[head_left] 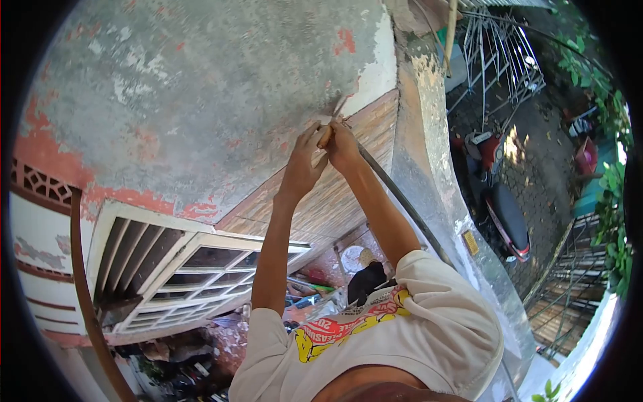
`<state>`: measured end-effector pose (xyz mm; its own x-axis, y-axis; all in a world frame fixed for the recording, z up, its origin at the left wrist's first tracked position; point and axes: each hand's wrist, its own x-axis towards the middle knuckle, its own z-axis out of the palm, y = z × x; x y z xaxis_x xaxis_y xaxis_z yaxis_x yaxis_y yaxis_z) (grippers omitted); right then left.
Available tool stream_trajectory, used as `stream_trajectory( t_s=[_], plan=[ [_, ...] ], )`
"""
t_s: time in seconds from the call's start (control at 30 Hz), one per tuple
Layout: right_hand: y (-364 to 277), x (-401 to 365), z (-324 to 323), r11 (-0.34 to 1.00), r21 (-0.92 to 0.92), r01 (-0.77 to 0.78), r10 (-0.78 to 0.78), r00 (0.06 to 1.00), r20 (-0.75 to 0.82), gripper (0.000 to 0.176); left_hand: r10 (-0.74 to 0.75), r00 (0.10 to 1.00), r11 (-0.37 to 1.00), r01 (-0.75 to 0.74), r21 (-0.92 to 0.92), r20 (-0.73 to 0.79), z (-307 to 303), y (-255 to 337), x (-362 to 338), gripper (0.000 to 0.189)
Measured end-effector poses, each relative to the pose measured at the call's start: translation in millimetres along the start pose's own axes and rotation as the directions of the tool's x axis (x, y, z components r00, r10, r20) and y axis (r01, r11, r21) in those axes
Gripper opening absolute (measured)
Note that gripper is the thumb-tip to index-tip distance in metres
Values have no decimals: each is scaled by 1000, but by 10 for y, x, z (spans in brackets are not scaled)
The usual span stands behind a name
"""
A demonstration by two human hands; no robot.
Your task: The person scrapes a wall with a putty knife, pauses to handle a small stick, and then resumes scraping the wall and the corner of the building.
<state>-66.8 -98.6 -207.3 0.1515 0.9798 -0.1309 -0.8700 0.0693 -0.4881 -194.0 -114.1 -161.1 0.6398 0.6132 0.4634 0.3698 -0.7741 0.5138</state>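
My right hand is closed around a wooden-handled scraper, whose orange-brown handle end sticks out toward the left. A thin, partly blurred blade points up from the fist against the wall. Beside it, my left hand has its fingers stretched out along the wall and its thumb apart, right by the handle end. The wall there is grey with patches of red and white flaking paint. Just below both hands begins a band of brown stone-look tiles.
A dark pole slants past my right forearm. Lower left is a white-framed louvred window. Far below on the right stand a parked motorbike and a white metal rack. Clutter lies on the ground beneath me.
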Motion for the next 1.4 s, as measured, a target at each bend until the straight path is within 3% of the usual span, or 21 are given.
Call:
stream_trajectory(
  t_s=[0.03,0.13,0.23,0.3,0.43,0.53,0.67,0.73,0.83,0.93,0.97,1.07,1.13,1.2,1.27,1.37,1.4],
  plan=[
    [1,14,-92,999,-44,-28,33,994,106,28,-25,999,998,24,-57,-29,37,-11,2,48],
    [-4,11,-40,998,16,-60,62,993,-99,28,61,997,998,-60,21,-39,117,-75,48,43],
    [-85,-17,-47,994,-59,-87,88,996,22,26,-165,963,969,118,-218,-211,256,-101,75,35],
    [-104,-44,-68,960,-274,-51,46,999,-24,27,-122,941,979,62,-193,-316,306,-120,82,31],
    [-36,-194,-241,762,-634,132,-202,979,-38,32,-83,860,987,2,-160,-504,475,-213,174,23],
    [198,-461,-599,593,-728,345,-452,891,54,31,12,790,995,-73,-75,-613,574,-245,264,19],
    [241,-1153,-803,379,-905,195,-417,909,21,30,38,740,967,-198,-163,-672,606,-263,438,17],
    [293,-1450,-953,371,-901,224,-441,897,41,28,62,719,951,-253,-178,-692,608,-332,535,15],
    [222,-1843,-1120,360,-924,128,-398,917,-28,27,-22,754,925,-234,-300,-656,548,-260,641,13],
    [179,-1905,-1211,385,-911,145,-438,898,-43,28,26,702,903,-321,-284,-711,540,-289,765,13],
    [177,-1842,-1216,359,-917,172,-468,884,-18,26,20,637,884,-371,-284,-771,555,-281,834,10],
    [30,-1485,-882,154,-915,372,-513,822,248,27,-22,748,880,-301,-369,-664,425,-317,935,9],
    [-106,-1106,-571,20,-899,438,-479,793,376,36,-135,727,856,-256,-448,-673,387,-251,989,18],
    [-194,-644,-280,-146,-819,554,-562,635,530,47,-245,690,789,-266,-553,-681,334,-152,1068,26],
    [-274,-421,59,-240,-795,557,-606,554,571,53,-359,649,669,-322,-670,-670,294,-49,1121,33],
    [-184,-257,260,18,-756,655,-523,650,551,57,-425,582,665,-318,-675,-693,307,-42,1093,39],
    [-169,-199,267,-35,-755,654,-540,624,565,55,-478,591,584,-339,-738,-650,267,-26,1078,40]
  ],
)
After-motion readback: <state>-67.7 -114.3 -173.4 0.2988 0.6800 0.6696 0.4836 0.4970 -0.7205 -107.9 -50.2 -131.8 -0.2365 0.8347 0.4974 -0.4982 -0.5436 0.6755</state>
